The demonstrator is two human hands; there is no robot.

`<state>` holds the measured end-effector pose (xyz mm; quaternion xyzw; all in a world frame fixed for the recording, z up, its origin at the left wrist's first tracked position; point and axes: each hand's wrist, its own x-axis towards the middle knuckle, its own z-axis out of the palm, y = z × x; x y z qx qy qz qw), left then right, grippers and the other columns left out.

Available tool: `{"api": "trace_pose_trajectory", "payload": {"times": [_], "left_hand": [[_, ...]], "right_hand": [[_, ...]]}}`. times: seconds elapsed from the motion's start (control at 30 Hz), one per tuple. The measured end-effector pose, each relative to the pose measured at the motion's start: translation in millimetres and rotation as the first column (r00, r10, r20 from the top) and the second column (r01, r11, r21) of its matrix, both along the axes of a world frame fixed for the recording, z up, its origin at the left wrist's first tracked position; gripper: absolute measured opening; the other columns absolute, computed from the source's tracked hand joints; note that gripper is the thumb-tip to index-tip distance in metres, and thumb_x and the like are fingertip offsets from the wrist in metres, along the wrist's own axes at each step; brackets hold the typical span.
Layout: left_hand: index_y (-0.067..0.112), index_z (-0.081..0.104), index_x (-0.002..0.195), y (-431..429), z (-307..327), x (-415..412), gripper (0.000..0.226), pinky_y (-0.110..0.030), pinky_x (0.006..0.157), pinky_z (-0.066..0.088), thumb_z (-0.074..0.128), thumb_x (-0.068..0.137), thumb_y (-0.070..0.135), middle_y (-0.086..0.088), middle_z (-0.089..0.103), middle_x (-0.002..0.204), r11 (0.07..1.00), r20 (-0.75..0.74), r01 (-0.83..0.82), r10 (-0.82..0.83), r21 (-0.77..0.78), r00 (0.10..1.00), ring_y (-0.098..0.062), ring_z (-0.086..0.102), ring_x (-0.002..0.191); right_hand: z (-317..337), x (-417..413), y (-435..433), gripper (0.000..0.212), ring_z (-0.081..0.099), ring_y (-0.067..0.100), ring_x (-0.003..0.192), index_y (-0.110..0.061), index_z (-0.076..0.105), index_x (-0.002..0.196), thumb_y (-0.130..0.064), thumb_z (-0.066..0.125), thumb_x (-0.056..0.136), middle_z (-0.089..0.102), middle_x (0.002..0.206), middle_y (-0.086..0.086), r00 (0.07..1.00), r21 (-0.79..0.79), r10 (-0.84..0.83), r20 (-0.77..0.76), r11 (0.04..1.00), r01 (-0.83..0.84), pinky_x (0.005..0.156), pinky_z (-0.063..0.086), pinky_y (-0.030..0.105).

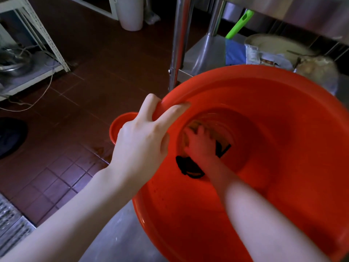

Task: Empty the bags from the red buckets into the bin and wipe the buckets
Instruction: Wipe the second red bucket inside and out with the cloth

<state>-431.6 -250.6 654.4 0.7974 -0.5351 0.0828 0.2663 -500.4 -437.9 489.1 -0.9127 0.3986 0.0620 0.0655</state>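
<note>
Tiled floor (66, 167) lies open at left. The left hand (139, 140) clamps the rim of the red bucket (264, 95); the right hand (200, 146) presses, fingers spread, deep inside.

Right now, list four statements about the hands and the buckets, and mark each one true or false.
1. The left hand grips the rim of the big red bucket. True.
2. The right hand rests on the outside of that bucket. False: it reaches deep inside, near the bottom.
3. A second red bucket stands on the floor beyond the left hand. True.
4. The long handle at the upper right is blue. False: it is green.
</note>
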Motion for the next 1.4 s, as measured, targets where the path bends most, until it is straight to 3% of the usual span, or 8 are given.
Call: {"api": "trace_pose_trajectory", "payload": {"times": [0.17, 0.3, 0.47, 0.67, 0.87, 1.03, 1.2, 1.4], "left_hand": [[0.029, 0.052, 0.137, 0.2, 0.8, -0.6, 0.068, -0.039, 0.041, 0.046, 0.053, 0.078, -0.004, -0.009, 0.042, 0.103, 1.0, 0.005, -0.005, 0.005, 0.005, 1.0, -0.028, 0.041, 0.049], [0.03, 0.051, 0.137, 0.3, 0.2, -1.2, 0.066, -0.038, 0.042, 0.046, 0.054, 0.08, -0.003, -0.008, 0.043, 0.106, 1.0, 0.017, -0.013, 0.013, 0.005, 1.0, -0.025, 0.041, 0.049], [0.029, 0.052, 0.137, 0.7, 1.5, -6.3, 0.068, -0.038, 0.041, 0.046, 0.053, 0.078, -0.003, -0.008, 0.04, 0.102, 1.0, 0.014, -0.004, 0.004, -0.006, 1.0, -0.026, 0.038, 0.047], [0.03, 0.052, 0.137, 0.3, 2.2, -4.6, 0.067, -0.038, 0.043, 0.047, 0.053, 0.078, -0.003, -0.008, 0.042, 0.105, 1.0, 0.009, -0.026, 0.026, 0.004, 1.0, -0.027, 0.041, 0.051], [0.03, 0.052, 0.137, -1.7, 1.8, -9.7, 0.063, -0.037, 0.041, 0.046, 0.05, 0.081, 0.0, -0.009, 0.042, 0.104, 0.999, 0.011, -0.035, 0.035, -0.004, 0.999, -0.028, 0.041, 0.049], [0.03, 0.052, 0.136, -4.4, -0.8, -5.0, 0.069, -0.035, 0.042, 0.046, 0.057, 0.076, -0.003, -0.007, 0.042, 0.104, 0.999, -0.008, -0.055, 0.055, 0.001, 0.998, -0.022, 0.04, 0.049], [0.035, 0.048, 0.138, -15.8, -5.6, -23.6, 0.07, -0.038, 0.049, 0.05, 0.056, 0.077, 0.0, -0.008, 0.043, 0.111, 0.999, -0.105, -0.043, 0.046, 0.024, 0.993, -0.031, 0.051, 0.058], [0.036, 0.049, 0.137, -11.7, 0.8, -34.9, 0.067, -0.04, 0.043, 0.049, 0.056, 0.079, 0.003, -0.008, 0.044, 0.112, 0.997, -0.028, 0.079, -0.078, 0.003, 0.997, -0.031, 0.048, 0.049]], "right_hand": [[-28.8, -21.1, 39.1, 0.04, 0.033, 0.034, 0.13, -0.032, 0.045, 0.135, -0.023, 0.036, 0.098, 0.032, 0.142, 0.014, 0.958, -0.032, 0.226, -0.176, 0.971, -0.235, 0.103, 0.03, 0.054], [-26.9, -33.7, 24.9, 0.043, 0.033, 0.033, 0.13, -0.035, 0.045, 0.135, -0.02, 0.04, 0.095, 0.029, 0.143, 0.011, 0.95, -0.001, 0.268, -0.163, 0.962, -0.271, 0.101, 0.033, 0.053], [3.2, -6.9, -7.9, 0.063, 0.044, 0.038, 0.124, -0.032, 0.034, 0.144, -0.031, 0.063, 0.088, 0.026, 0.144, 0.014, 0.993, 0.091, -0.024, 0.113, 0.996, 0.014, 0.095, 0.044, 0.045], [11.8, 0.7, -33.9, 0.065, 0.038, 0.039, 0.129, -0.031, 0.042, 0.14, -0.033, 0.069, 0.081, 0.028, 0.146, 0.015, 0.851, 0.166, -0.372, 0.372, 0.928, 0.333, 0.102, 0.039, 0.045], [-11.4, -3.0, 13.1, 0.056, 0.03, 0.033, 0.128, -0.037, 0.043, 0.135, -0.034, 0.063, 0.084, 0.031, 0.137, 0.007, 0.992, 0.027, 0.022, 0.123, 0.999, -0.026, 0.097, 0.036, 0.054], [-30.8, -47.9, 33.2, 0.047, 0.028, 0.029, 0.129, -0.037, 0.047, 0.134, -0.022, 0.053, 0.09, 0.03, 0.139, 0.004, 0.958, 0.121, 0.276, -0.081, 0.956, -0.266, 0.1, 0.032, 0.056], [-13.7, -86.2, 20.5, 0.045, 0.024, 0.032, 0.134, -0.041, 0.048, 0.136, -0.024, 0.048, 0.094, 0.024, 0.145, 0.005, 0.911, 0.25, 0.302, -0.28, 0.94, -0.234, 0.099, 0.037, 0.058], [-2.2, -109.9, 18.2, 0.062, 0.022, 0.029, 0.137, -0.042, 0.027, 0.148, -0.023, 0.049, 0.093, 0.02, 0.151, 0.004, 0.939, 0.091, 0.24, -0.245, 0.97, -0.225, 0.106, 0.028, 0.063]]}}
